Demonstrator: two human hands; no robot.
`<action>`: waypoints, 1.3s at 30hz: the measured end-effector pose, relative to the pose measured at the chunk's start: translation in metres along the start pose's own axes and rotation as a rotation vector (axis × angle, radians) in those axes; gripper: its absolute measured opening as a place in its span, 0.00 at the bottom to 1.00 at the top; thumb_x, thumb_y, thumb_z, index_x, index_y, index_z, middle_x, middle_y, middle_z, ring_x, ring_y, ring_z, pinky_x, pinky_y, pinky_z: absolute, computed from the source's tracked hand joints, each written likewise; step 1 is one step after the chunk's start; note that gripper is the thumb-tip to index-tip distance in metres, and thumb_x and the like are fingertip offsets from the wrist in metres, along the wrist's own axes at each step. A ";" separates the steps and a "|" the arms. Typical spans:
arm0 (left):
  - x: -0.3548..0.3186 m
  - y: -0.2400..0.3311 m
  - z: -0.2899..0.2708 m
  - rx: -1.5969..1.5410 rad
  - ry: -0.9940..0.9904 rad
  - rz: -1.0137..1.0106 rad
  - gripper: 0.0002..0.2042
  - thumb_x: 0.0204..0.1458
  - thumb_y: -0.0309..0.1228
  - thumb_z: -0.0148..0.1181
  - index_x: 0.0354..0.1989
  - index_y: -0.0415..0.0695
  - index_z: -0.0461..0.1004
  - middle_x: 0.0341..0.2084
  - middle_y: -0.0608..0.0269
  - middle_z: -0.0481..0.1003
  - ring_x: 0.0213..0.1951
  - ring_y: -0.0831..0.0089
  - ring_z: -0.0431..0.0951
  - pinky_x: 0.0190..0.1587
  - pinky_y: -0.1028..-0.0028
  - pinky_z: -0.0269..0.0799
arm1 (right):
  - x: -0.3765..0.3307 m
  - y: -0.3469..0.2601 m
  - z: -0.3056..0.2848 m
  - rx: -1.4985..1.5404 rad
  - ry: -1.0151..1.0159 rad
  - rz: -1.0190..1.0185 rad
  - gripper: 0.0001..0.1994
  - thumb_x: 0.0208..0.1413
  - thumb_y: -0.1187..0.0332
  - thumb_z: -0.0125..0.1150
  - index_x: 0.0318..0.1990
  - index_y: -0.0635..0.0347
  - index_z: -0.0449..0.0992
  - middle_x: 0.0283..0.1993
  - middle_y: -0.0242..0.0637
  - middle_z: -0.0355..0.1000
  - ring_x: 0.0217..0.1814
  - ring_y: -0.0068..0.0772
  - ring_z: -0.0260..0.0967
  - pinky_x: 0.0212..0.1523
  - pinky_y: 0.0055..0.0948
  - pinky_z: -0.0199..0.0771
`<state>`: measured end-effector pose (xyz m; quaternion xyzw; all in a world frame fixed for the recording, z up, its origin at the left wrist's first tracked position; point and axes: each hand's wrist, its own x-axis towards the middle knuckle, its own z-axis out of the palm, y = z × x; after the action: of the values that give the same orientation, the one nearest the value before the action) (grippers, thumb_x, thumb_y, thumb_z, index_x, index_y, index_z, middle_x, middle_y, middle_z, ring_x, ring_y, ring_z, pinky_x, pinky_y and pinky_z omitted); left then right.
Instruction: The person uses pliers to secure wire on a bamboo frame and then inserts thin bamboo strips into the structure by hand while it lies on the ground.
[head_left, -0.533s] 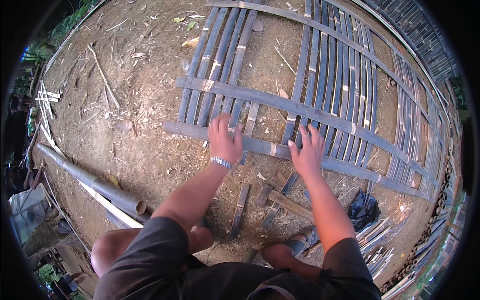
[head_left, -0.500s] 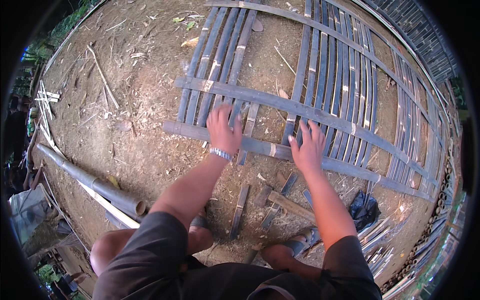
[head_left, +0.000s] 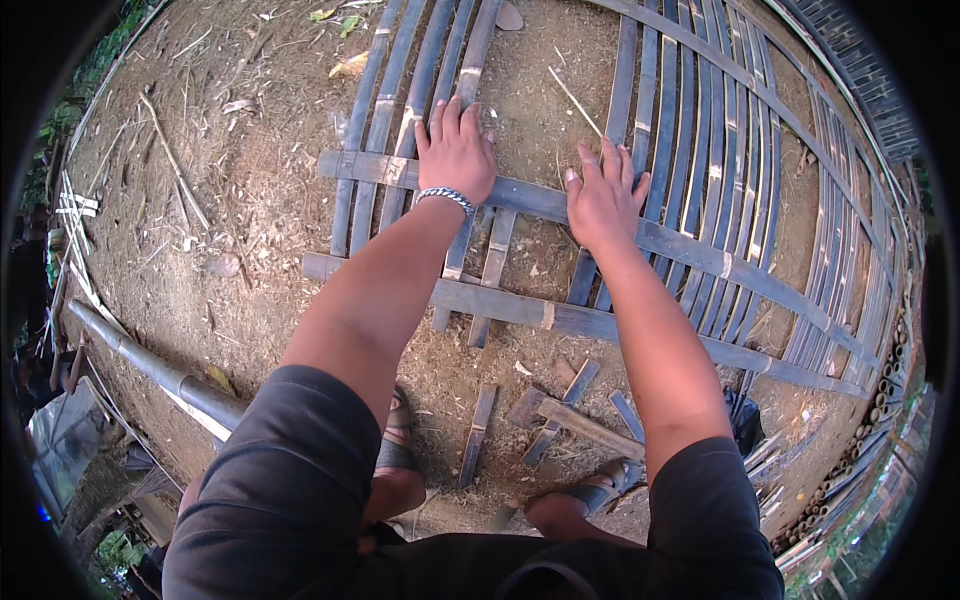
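Dirt ground; left hand, right hand now over farther bamboo rail.

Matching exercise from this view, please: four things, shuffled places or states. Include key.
Column 1
1. left hand
2. right hand
3. hammer
4. slatted bamboo frame

Column 2
A. beneath both hands
B. wearing no bracelet, fingers spread
C. wearing a metal-link bracelet at the wrist
D. on the ground, nearer the person's feet than the frame

Pairs: 1-C, 2-B, 3-D, 4-A
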<state>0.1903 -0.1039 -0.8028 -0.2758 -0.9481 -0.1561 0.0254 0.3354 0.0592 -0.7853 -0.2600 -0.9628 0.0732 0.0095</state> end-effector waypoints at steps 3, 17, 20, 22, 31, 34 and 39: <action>0.000 0.000 -0.002 0.006 0.004 -0.003 0.25 0.63 0.38 0.51 0.68 0.49 0.62 0.70 0.51 0.59 0.74 0.53 0.54 0.74 0.46 0.45 | -0.001 -0.003 0.001 -0.014 0.005 -0.006 0.25 0.69 0.54 0.49 0.71 0.43 0.63 0.78 0.40 0.50 0.82 0.45 0.42 0.76 0.67 0.37; -0.006 -0.022 -0.005 -0.197 0.232 0.170 0.22 0.59 0.40 0.60 0.61 0.51 0.71 0.64 0.55 0.68 0.69 0.56 0.62 0.71 0.48 0.51 | -0.149 0.067 -0.088 0.379 -0.033 -0.231 0.24 0.61 0.63 0.64 0.64 0.54 0.70 0.63 0.46 0.70 0.67 0.53 0.65 0.68 0.48 0.64; -0.046 -0.017 -0.021 -0.344 0.205 0.121 0.19 0.57 0.38 0.63 0.57 0.50 0.75 0.59 0.56 0.72 0.64 0.56 0.67 0.69 0.50 0.55 | -0.246 0.106 -0.102 0.363 -0.254 -0.245 0.21 0.56 0.65 0.68 0.57 0.55 0.75 0.56 0.43 0.74 0.59 0.52 0.71 0.62 0.48 0.69; -0.079 -0.007 -0.035 -0.259 0.040 0.026 0.18 0.55 0.37 0.66 0.54 0.48 0.77 0.52 0.54 0.76 0.53 0.56 0.76 0.60 0.55 0.68 | -0.302 0.128 -0.099 0.285 -0.312 -0.250 0.19 0.53 0.66 0.69 0.53 0.56 0.77 0.53 0.41 0.76 0.56 0.50 0.72 0.58 0.47 0.71; -0.141 0.041 -0.054 -0.082 -0.381 -0.192 0.26 0.51 0.45 0.68 0.54 0.41 0.76 0.51 0.48 0.79 0.51 0.54 0.81 0.54 0.60 0.77 | -0.389 0.047 -0.073 0.282 -0.847 -0.476 0.19 0.57 0.70 0.56 0.57 0.49 0.76 0.47 0.37 0.76 0.52 0.40 0.75 0.51 0.42 0.75; -0.130 0.054 -0.054 -0.003 -0.423 -0.311 0.25 0.51 0.46 0.69 0.52 0.41 0.76 0.49 0.48 0.80 0.50 0.54 0.82 0.53 0.59 0.78 | -0.383 -0.023 -0.063 0.384 -1.054 -0.405 0.24 0.63 0.69 0.50 0.67 0.41 0.67 0.47 0.42 0.75 0.53 0.47 0.76 0.49 0.47 0.77; -0.122 0.061 -0.052 0.049 -0.442 -0.387 0.29 0.49 0.51 0.69 0.53 0.44 0.77 0.45 0.54 0.82 0.51 0.58 0.81 0.54 0.61 0.77 | -0.385 -0.076 -0.049 0.484 -1.085 -0.504 0.19 0.65 0.68 0.52 0.63 0.47 0.69 0.46 0.47 0.75 0.47 0.53 0.77 0.44 0.51 0.77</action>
<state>0.3243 -0.1340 -0.7524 -0.1163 -0.9692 -0.0711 -0.2051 0.6327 -0.1924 -0.7177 0.0573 -0.8185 0.4050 -0.4034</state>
